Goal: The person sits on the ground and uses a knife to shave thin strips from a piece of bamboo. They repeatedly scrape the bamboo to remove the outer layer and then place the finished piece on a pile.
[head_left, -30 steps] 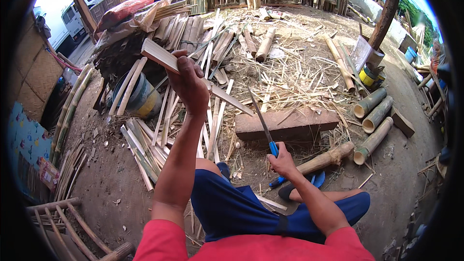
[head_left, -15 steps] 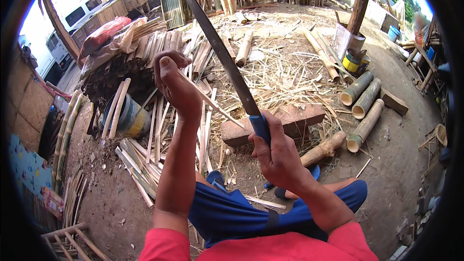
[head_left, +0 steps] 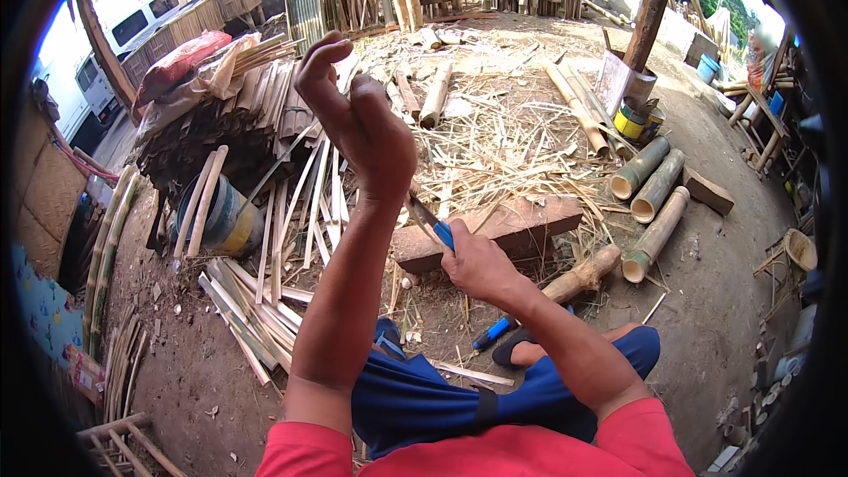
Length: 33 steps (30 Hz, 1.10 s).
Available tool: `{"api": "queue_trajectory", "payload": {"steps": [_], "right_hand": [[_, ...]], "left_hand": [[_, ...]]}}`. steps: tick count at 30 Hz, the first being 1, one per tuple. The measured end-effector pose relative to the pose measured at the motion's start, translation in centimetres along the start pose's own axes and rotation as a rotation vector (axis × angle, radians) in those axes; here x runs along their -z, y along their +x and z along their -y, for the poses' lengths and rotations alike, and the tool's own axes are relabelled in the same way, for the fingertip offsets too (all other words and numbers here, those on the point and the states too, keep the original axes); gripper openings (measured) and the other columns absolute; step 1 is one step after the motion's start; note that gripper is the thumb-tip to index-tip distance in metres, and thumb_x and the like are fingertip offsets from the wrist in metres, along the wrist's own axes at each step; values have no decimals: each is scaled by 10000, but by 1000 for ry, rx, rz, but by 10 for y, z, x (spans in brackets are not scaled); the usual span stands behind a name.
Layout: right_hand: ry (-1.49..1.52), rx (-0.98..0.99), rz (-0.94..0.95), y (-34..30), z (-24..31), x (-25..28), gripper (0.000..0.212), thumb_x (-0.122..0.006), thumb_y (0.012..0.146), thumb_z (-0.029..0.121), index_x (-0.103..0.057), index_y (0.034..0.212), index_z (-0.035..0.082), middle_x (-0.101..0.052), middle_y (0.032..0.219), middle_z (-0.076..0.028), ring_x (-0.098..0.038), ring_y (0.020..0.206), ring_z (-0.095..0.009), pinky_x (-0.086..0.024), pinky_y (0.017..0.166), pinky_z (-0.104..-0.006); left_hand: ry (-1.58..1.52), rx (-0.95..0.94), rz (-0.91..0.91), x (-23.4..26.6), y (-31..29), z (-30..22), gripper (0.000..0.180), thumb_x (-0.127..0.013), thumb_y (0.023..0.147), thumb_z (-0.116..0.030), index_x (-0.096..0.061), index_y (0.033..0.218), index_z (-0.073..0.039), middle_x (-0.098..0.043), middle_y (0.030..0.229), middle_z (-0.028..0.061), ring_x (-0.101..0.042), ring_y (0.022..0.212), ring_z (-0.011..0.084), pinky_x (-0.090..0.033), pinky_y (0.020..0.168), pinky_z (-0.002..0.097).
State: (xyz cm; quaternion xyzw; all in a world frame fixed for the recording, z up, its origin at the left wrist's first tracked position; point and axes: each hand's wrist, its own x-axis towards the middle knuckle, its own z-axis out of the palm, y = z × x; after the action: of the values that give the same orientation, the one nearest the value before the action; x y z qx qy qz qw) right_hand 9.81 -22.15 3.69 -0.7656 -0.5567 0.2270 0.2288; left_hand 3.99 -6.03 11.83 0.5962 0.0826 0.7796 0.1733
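**Knife half hidden behind my own wrist**

The right hand (head_left: pixel 480 262) has its fingers wrapped snugly round the blue handle of a knife (head_left: pixel 450 233), which is just past the left end of the brown block (head_left: pixel 526 223) as seen from here. Only a short bit of blade shows. The rest runs in behind the left wrist, so no clue where the tip is.

The left hand (head_left: pixel 360 122) is up high, bent back at the wrist, fingers loosely curled. Can't tell if they've got hold of anything, since the palm side is mostly hidden. There's a pale sliver right by the blade too, but it's too small to say what it is.

The log (head_left: pixel 580 274) is partly covered by the right forearm. A second blue handle (head_left: pixel 495 333) lies by the foot, far end hidden. Bottom left, a ladder-like frame (head_left: pixel 128 443) gets cut off by the dark rim.
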Motion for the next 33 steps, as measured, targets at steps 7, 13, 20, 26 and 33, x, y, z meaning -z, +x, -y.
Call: {"api": "queue_trajectory", "payload": {"steps": [7, 13, 20, 26, 33], "right_hand": [[189, 128, -206, 17, -51, -40, 234, -531, 974, 203, -445, 1080, 12, -637, 734, -270, -635, 727, -500, -480, 653, -565], [17, -94, 11, 45, -52, -67, 272, -543, 971, 237, -449, 1081, 7, -655, 794, -289, -642, 818, -513, -492, 733, -590], [163, 268, -336, 58, -69, -100, 265, -551, 984, 212, -437, 1136, 27, -646, 785, -277, -633, 782, -501, -483, 699, -574], [-18, -209, 80, 86, -111, -140, 316, -560, 970, 259, -438, 1140, 22, -681, 918, -277, -653, 832, -500, -509, 726, -594], [150, 222, -293, 88, -114, -181, 294, -570, 962, 245, -450, 1147, 51, -684, 912, -263, -653, 808, -502, -511, 714, -597]], "left_hand": [[-69, 40, -35, -6, 1, 5, 359, -383, 850, -14, -483, 1194, -7, -514, 1247, 170, -472, 1233, 278, -322, 1112, 431], [25, 325, -14, 14, -11, 14, 336, -519, 1026, -281, -488, 1245, -28, -509, 850, 6, -405, 660, 73, -358, 621, 269], [272, 150, 5, 26, -27, 34, 272, -588, 995, -257, -547, 1150, -38, -574, 999, 79, -512, 775, 154, -439, 726, 324], [192, 323, -48, 54, -31, 56, 273, -539, 1019, -247, -528, 1161, -14, -515, 954, 60, -466, 812, 149, -424, 763, 303], [129, 432, -86, 68, -53, 93, 293, -514, 1035, -284, -494, 1137, -11, -432, 856, 13, -373, 641, 75, -325, 540, 242]]}}
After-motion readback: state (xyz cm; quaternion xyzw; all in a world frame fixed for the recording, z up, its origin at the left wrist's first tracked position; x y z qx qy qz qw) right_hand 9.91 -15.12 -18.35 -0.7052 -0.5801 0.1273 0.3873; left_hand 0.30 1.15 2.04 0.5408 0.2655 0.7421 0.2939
